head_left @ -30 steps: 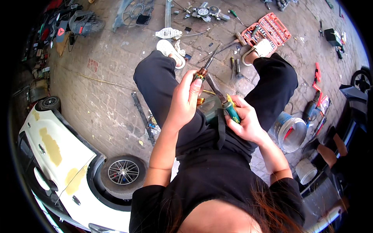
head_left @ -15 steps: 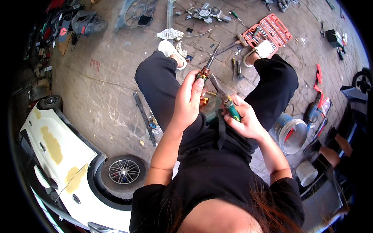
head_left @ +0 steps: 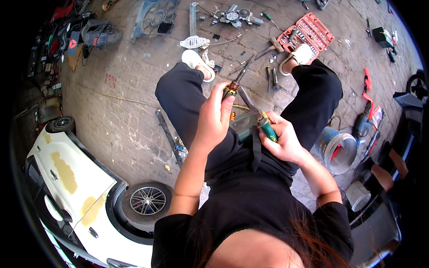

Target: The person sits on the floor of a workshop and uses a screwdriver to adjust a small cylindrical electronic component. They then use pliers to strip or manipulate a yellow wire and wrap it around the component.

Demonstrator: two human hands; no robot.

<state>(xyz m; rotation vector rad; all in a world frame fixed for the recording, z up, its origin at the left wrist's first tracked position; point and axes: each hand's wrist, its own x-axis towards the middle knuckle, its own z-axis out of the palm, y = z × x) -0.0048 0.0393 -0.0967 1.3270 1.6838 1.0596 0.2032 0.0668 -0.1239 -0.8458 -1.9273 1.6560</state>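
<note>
My left hand is wrapped round a small motor armature, with its copper-coloured end and long threaded shaft pointing up and away. In my right hand is a flat-bladed screwdriver with a green and yellow handle. Its blade slants up to the left, and the tip meets the armature near the copper end. Whether it presses there or only rests, I cannot tell. Below the hands, between my thighs, sits a greenish container, partly hidden, with copper windings beside it.
An open red socket set lies by my right foot, near a hammer. Ahead are window regulator parts. A bucket stands to my right. A white car and a wheel are at left.
The view has shifted slightly. My left thumb and the armature have turned a little, showing more of the copper end. The screwdriver stays against it in nearly the same pose.
</note>
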